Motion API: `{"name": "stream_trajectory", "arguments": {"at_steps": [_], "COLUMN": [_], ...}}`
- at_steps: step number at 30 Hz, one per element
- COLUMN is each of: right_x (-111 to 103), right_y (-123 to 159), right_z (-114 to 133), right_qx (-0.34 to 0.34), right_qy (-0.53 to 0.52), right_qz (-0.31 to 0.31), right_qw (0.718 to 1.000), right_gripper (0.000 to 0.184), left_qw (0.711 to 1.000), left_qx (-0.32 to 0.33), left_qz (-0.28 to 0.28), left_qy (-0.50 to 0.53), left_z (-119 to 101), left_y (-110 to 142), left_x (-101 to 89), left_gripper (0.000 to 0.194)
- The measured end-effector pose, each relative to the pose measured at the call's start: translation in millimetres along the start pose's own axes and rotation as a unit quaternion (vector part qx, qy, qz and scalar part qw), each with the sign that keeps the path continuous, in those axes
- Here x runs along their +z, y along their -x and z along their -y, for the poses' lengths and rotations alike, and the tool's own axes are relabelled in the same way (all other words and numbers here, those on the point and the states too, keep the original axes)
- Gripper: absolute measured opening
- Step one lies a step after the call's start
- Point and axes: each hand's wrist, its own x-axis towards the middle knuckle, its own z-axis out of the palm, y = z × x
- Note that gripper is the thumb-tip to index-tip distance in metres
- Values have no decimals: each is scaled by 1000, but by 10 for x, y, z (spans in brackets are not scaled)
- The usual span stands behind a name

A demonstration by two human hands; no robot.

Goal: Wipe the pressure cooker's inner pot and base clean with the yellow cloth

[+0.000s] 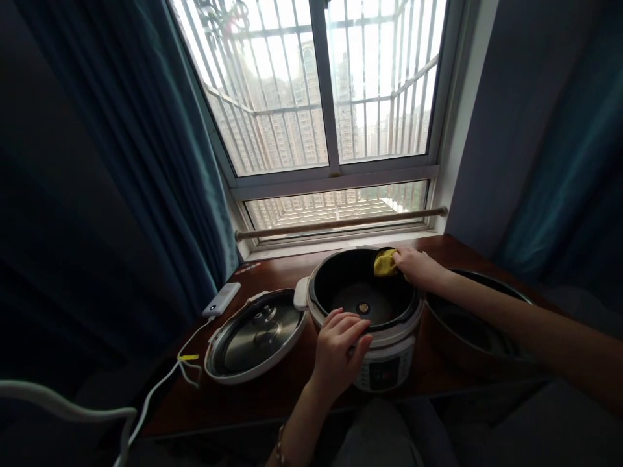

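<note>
A white electric pressure cooker (384,340) stands uncovered on the table, its dark inside showing a small round fitting at the bottom. My right hand (413,264) grips a yellow cloth (385,263) against the inner wall near the far right rim. At the near left rim is my left hand (339,347), fingers stretched out and holding nothing; whether it presses on the rim I cannot tell. To the left lies the cooker's detached lid (260,331), shiny inner side up. A dark inner pot (479,324) sits on the right, partly hidden behind my right forearm.
The brown wooden table (185,402) stands against a barred window (272,97). A white power bank (221,299) with a white cable (156,389) lies at the left edge. Blue curtains (146,162) hang beside it, and a rail (341,224) crosses the window's bottom.
</note>
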Motion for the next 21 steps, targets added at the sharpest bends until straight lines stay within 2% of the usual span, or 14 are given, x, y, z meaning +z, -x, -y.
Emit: {"name": "stream_trajectory", "arguments": {"at_steps": [3, 6, 10, 14, 21], "right_x": [52, 102, 153, 148, 48], "right_y": [-358, -683, -916, -846, -338], "right_z": [0, 68, 137, 81, 40], "right_qx": [-26, -20, 6, 22, 12], "right_qy": [-27, -42, -49, -49, -14], "right_qz": [28, 39, 43, 54, 1], "right_qw": [999, 998, 998, 997, 1000], "right_gripper": [28, 30, 32, 31, 26], "left_qw": [1000, 1000, 999, 999, 999], "left_qx": [-3, -9, -19, -19, -16], "left_qz": [-8, -13, -28, -36, -36], "left_qy": [5, 9, 12, 12, 3], "left_z": [-4, -12, -24, -31, -19], "left_y": [7, 14, 13, 2, -6], "left_x": [7, 14, 30, 46, 59], "left_gripper": [21, 21, 25, 26, 26]}}
